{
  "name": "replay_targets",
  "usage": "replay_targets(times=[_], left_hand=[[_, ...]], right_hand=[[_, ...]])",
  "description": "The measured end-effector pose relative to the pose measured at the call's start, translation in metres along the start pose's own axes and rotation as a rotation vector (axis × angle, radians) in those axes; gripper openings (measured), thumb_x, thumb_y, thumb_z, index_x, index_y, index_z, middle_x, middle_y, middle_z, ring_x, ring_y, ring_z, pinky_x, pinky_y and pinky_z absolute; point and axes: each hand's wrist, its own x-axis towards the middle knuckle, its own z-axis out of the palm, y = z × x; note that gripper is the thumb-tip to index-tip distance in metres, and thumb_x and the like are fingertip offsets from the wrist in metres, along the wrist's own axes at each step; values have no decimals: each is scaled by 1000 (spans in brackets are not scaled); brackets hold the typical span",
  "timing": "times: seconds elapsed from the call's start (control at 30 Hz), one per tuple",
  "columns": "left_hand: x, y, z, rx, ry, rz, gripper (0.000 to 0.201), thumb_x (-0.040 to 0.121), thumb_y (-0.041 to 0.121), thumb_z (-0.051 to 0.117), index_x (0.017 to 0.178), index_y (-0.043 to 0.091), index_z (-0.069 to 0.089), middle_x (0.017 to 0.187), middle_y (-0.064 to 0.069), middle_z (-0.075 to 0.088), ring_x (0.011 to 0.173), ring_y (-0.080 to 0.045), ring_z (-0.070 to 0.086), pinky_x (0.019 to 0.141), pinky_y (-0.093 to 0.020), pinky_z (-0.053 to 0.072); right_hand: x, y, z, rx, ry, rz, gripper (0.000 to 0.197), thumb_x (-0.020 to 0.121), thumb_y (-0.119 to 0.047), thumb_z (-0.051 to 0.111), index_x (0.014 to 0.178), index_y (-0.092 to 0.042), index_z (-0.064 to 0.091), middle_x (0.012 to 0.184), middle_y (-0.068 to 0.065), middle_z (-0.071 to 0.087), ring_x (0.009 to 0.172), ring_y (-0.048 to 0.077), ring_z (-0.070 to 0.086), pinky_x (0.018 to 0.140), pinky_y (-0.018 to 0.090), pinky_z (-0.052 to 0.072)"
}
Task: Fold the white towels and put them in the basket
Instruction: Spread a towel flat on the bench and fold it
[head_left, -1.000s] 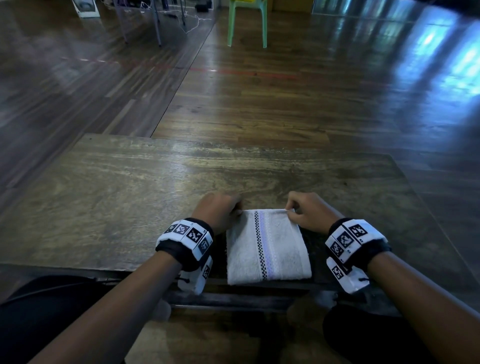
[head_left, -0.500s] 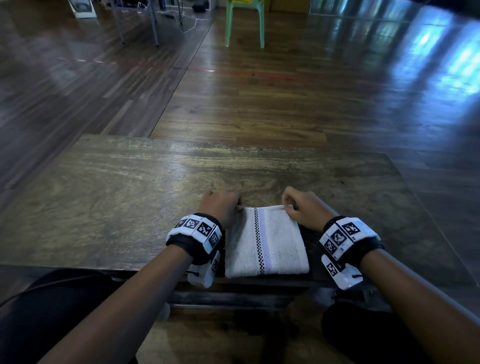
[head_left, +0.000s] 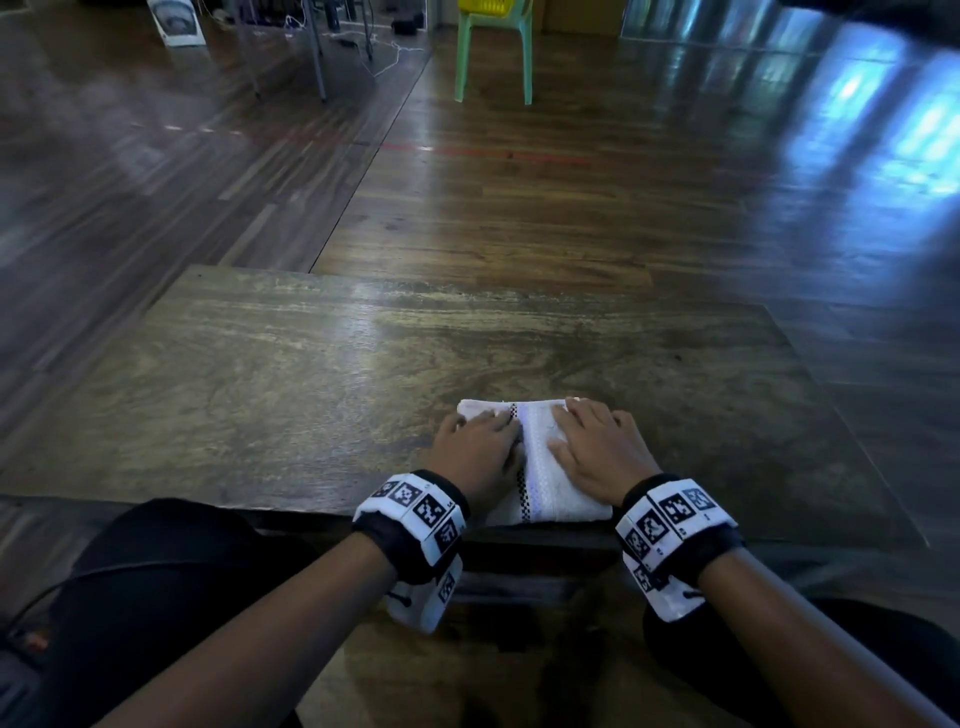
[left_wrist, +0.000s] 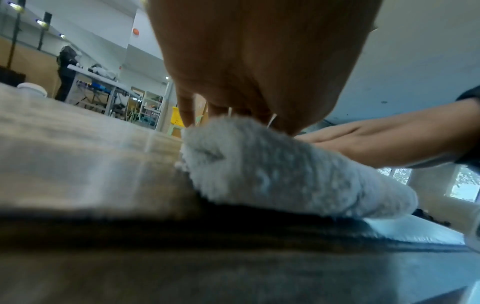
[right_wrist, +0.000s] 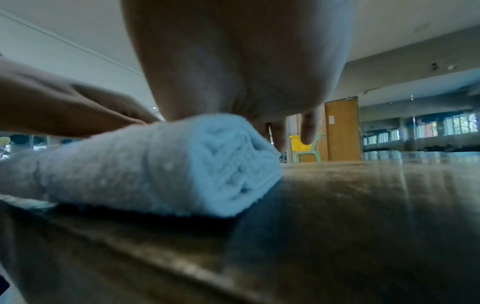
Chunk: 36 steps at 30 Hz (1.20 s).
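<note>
A folded white towel (head_left: 537, 470) with a checkered stripe lies at the near edge of the wooden table (head_left: 311, 395). My left hand (head_left: 475, 449) presses flat on its left half, and my right hand (head_left: 597, 449) presses flat on its right half, fingers straight. In the left wrist view the towel (left_wrist: 285, 176) bulges under my left hand (left_wrist: 249, 61). Seen from the right wrist, the towel's (right_wrist: 155, 164) folded layers show under my right hand (right_wrist: 241, 57). A yellow basket (head_left: 491, 6) sits on a green chair far ahead.
The green plastic chair (head_left: 493, 52) stands on the wooden floor beyond the table. Metal legs and cables (head_left: 322, 47) lie at the far left. A person (left_wrist: 66, 67) stands at a distant bench in the left wrist view. My knees are under the table's near edge.
Both hands left the towel's far corners and now lie flat on top of it. The towel sits slightly farther right in view.
</note>
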Motion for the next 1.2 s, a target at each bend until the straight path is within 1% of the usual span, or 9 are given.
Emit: replay_targets(times=[0.13, 0.3, 0.47, 0.7, 0.83, 0.93, 1.07, 1.13, 1.2], left_hand=[[-4, 2, 14, -8, -89, -53, 53, 100, 39, 19, 149, 20, 13, 158, 3, 9, 145, -14, 8, 115, -43, 14], [3, -2, 31, -56, -99, -114, 56, 98, 43, 12, 150, 24, 0, 158, 8, -7, 145, -9, -7, 117, -47, 1], [7, -5, 30, -71, -108, -130, 57, 98, 42, 14, 150, 23, -2, 158, 7, -11, 144, -11, -13, 116, -52, -6], [9, -21, 27, -46, -109, -197, 59, 98, 46, 11, 150, 23, -4, 158, 6, -13, 144, -17, -15, 115, -53, -9], [3, -40, 16, 9, -143, -266, 58, 99, 44, 11, 150, 19, 0, 159, 0, -7, 145, -18, -10, 114, -54, -8], [-2, -43, 7, -94, -133, -340, 54, 100, 39, 18, 148, 15, 17, 157, -2, 15, 145, -20, 9, 115, -52, 1], [-8, -39, -9, -249, 11, -452, 36, 97, 36, 33, 110, 12, 57, 120, -8, 57, 115, -29, 49, 97, -44, 36], [-10, -40, -11, -407, -11, -485, 37, 95, 35, 40, 78, 9, 58, 89, -11, 62, 89, -28, 58, 79, -35, 42], [-10, -42, -8, -500, -63, -490, 41, 92, 34, 46, 58, 11, 46, 68, -9, 53, 69, -25, 52, 64, -30, 38]], right_hand=[[-6, -7, 10, 67, 0, 68, 54, 98, -43, 23, 148, -23, 16, 157, 3, 12, 145, 16, 9, 112, 40, 19], [-8, -17, 18, 167, -47, 162, 56, 99, -45, 18, 149, -27, 5, 159, 2, -7, 146, 16, -4, 117, 45, 7], [-3, -13, 23, 252, -79, 207, 57, 99, -43, 16, 150, -24, -1, 157, -1, -17, 145, 15, -12, 117, 47, -2], [-1, 6, 26, 259, -86, 244, 53, 99, -44, 10, 148, -32, -6, 158, -1, -12, 144, 19, -17, 116, 49, -7], [-5, 15, 21, 204, -50, 249, 52, 99, -43, 12, 149, -33, 0, 158, 0, -8, 145, 20, -14, 115, 49, -7], [-7, 23, 16, 208, 20, 293, 49, 100, -39, 22, 147, -28, 22, 158, 0, 9, 146, 19, 2, 115, 47, -2], [-13, 25, 6, 354, 100, 383, 36, 93, -40, 37, 111, -26, 65, 128, 4, 56, 128, 26, 36, 106, 46, 21], [-17, 22, -1, 426, 73, 420, 31, 92, -40, 42, 95, -28, 70, 112, 2, 64, 120, 28, 40, 101, 46, 26], [-20, 19, -4, 486, 14, 462, 30, 91, -44, 46, 89, -29, 72, 110, -1, 66, 120, 27, 43, 102, 46, 26]])
